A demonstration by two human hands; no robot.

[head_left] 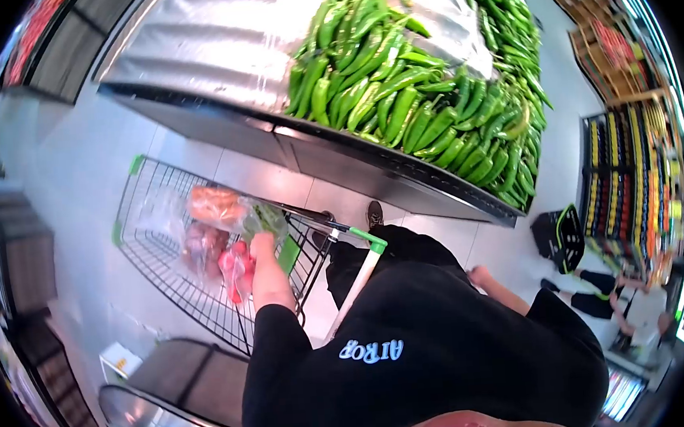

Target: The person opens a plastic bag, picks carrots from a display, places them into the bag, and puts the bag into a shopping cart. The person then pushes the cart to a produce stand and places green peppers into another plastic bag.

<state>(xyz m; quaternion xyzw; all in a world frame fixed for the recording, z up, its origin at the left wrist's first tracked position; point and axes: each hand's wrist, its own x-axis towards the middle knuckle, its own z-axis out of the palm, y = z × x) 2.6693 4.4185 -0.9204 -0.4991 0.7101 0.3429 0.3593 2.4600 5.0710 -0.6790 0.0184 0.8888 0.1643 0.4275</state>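
My left hand (262, 245) reaches down into the shopping cart (206, 318), at the top of a bag of green vegetables (267, 219); its fingers are too small and blurred to make out. Beside it in the cart lie a clear bag of orange produce (216, 204), a bag of dark reddish produce (204, 247) and a bag of bright red produce (237, 270). My right hand (479, 275) hangs low at my side, near the dark trousers, and its fingers cannot be told apart.
A stand heaped with long green peppers (422, 105) has a dark front edge (369, 152). The cart's handle (356, 296) is against my front. At the right are a black basket (559, 238), another person (642, 311) and stocked shelves (624, 170).
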